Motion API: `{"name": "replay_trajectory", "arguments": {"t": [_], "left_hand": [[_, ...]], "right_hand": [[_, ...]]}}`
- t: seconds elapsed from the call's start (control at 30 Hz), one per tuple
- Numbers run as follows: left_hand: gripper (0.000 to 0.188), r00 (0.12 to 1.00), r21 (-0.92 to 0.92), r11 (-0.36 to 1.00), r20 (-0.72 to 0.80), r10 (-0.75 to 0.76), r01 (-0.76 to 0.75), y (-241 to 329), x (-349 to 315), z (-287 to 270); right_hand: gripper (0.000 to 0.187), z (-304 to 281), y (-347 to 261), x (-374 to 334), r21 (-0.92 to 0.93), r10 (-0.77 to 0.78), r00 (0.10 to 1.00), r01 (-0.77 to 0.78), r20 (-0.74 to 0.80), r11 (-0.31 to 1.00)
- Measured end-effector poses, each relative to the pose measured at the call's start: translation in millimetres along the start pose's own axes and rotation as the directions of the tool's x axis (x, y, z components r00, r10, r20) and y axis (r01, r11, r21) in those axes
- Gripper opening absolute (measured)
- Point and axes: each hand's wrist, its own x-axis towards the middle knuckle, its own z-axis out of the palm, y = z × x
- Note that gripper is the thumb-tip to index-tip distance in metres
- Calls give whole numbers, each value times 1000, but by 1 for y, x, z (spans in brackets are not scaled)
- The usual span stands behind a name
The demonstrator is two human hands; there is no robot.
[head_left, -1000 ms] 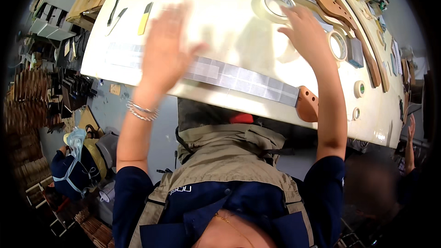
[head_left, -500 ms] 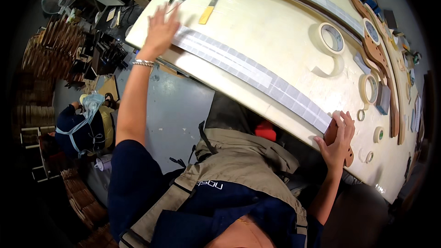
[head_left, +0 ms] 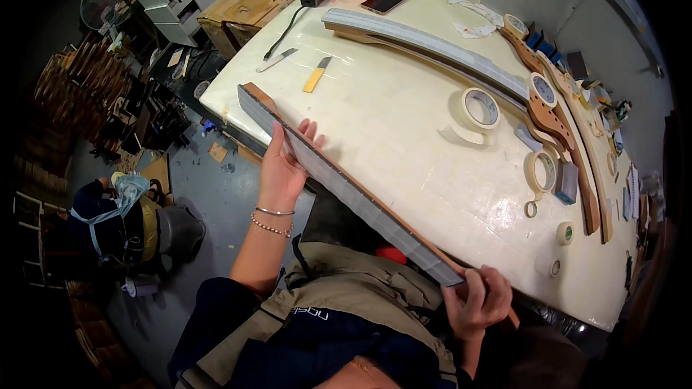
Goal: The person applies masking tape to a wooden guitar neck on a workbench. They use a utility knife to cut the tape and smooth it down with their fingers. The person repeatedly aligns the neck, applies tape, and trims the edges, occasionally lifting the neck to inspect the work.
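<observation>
A guitar neck [head_left: 347,193], its fretboard face covered with pale grey tape strips, is tilted on edge above the near side of the table [head_left: 389,122]. My left hand [head_left: 285,167] supports it toward its far left end, thumb on the taped side and fingers behind. At the near right end, my right hand [head_left: 478,300] is wrapped round the headstock, most of which it hides. Beyond the neck, a yellow-handled knife [head_left: 315,78] and a slim metal blade [head_left: 277,60] lie on the table.
Another taped neck [head_left: 432,42] lies across the back. A large tape roll [head_left: 460,109] with a loose tail, smaller rolls, a grey block [head_left: 566,181] and brown headstocks [head_left: 550,119] occupy the right. A phone [head_left: 386,0] rests far back. A person [head_left: 108,212] sits at left.
The neck lay flat on the table; now it is lifted and turned onto its edge, closer to me. My left hand went from open beside its end to gripping it.
</observation>
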Motion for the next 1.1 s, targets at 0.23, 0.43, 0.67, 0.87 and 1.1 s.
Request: {"name": "replay_trajectory", "arguments": {"t": [0.23, 0.43, 0.67, 0.87, 1.1], "left_hand": [[49, 907, -16, 998, 419, -43, 55, -12, 4, 24], [68, 781, 259, 966, 608, -143, -25, 10, 15, 89], [52, 731, 290, 935, 681, -51, -205, 49, 53, 162], [44, 726, 272, 943, 686, -52, -189, 30, 62, 159], [94, 745, 467, 879, 621, -246, -99, -92, -21, 60]], "right_hand": [[63, 17, 0, -73, 384, 324, 519, -833, 791, 398], [52, 60, -25, -107, 425, 143, 400, -866, 905, -264], [39, 73, -23, -137, 638, 321, 610, -770, 724, 24], [25, 85, -29, -130, 660, 360, 631, -749, 687, 52], [45, 127, -25, -105, 780, 218, 778, -618, 589, 96]]}}
